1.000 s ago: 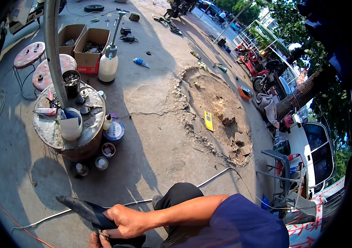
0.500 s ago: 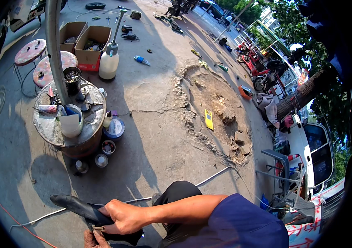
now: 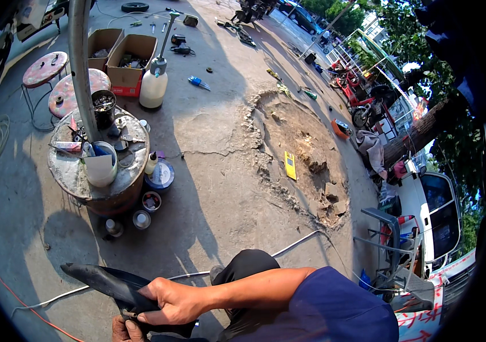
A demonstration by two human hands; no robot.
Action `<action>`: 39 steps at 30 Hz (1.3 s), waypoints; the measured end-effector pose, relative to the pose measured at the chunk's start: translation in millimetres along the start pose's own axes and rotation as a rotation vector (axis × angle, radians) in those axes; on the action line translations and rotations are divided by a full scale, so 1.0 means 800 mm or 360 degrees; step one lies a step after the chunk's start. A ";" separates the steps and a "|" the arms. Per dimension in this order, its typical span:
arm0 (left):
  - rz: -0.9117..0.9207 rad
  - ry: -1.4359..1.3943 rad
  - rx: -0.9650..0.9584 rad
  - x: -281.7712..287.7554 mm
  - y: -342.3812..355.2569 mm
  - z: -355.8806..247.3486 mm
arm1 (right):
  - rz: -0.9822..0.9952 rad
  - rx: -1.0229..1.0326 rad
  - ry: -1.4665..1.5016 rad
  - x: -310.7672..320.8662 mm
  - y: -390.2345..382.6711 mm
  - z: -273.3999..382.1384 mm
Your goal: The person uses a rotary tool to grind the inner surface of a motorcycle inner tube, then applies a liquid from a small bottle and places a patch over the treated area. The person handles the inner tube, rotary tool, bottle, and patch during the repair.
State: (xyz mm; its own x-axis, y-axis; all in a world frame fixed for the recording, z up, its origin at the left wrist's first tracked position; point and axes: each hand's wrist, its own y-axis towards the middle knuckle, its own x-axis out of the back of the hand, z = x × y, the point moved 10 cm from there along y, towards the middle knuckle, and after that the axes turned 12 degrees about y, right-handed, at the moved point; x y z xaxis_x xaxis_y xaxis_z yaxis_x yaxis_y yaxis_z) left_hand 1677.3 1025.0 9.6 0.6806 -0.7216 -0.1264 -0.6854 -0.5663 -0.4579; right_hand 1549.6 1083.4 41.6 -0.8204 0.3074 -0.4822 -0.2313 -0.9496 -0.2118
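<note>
A flattened black rubber inner tube point(image 3: 103, 282) lies across the lower left of the head view, one folded end pointing left. My right hand point(image 3: 177, 301) is closed on it, thumb on top, with the forearm coming in from the right. Just below, at the lower edge, my left hand point(image 3: 128, 330) pinches the tube's underside, and only its fingertips and thumb show. Between the two hands there is a small brownish piece, too small to name. The rest of the tube is hidden behind my right hand and by the picture's edge.
Ahead on the left, a round drum table point(image 3: 63, 171) carries cups and tools around a metal pole point(image 3: 80, 74). Beyond it are stools point(image 3: 46, 67), cardboard boxes point(image 3: 132, 54) and a sprayer bottle point(image 3: 153, 88). A white cable point(image 3: 288, 246) crosses the ground near my knee; broken concrete lies to the right.
The tube's free end has shifted slightly left and up, and more of its width shows. Both hands keep their grip, with the left fingers moved a little.
</note>
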 end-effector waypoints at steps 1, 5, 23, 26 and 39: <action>0.0060 -0.0029 -0.0003 -0.006 -0.001 -0.001 | 0.0007 -0.0011 0.0127 -0.001 0.000 -0.003; 0.0179 -0.0231 -0.0030 -0.016 0.002 -0.006 | 0.0028 -0.0167 0.0146 -0.001 0.000 0.005; 0.0188 -0.0247 0.0262 -0.027 -0.002 -0.013 | -0.0133 -0.0639 -0.0083 -0.001 0.006 -0.005; 0.0156 0.0116 0.0104 -0.027 0.002 -0.020 | -0.0230 -0.0679 -0.0095 0.013 0.000 -0.018; -0.0038 -0.0003 0.0189 -0.007 0.008 -0.021 | -0.0112 -0.0607 -0.0056 0.002 0.017 -0.019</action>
State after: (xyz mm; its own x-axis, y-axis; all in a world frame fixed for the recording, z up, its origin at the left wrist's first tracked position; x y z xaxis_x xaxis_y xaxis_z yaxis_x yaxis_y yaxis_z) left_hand 1664.9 1018.5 22.2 0.6969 -0.7078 -0.1157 -0.6337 -0.5321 -0.5615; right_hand 1552.6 1071.7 24.8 -0.8286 0.3620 -0.4271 -0.0818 -0.8329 -0.5473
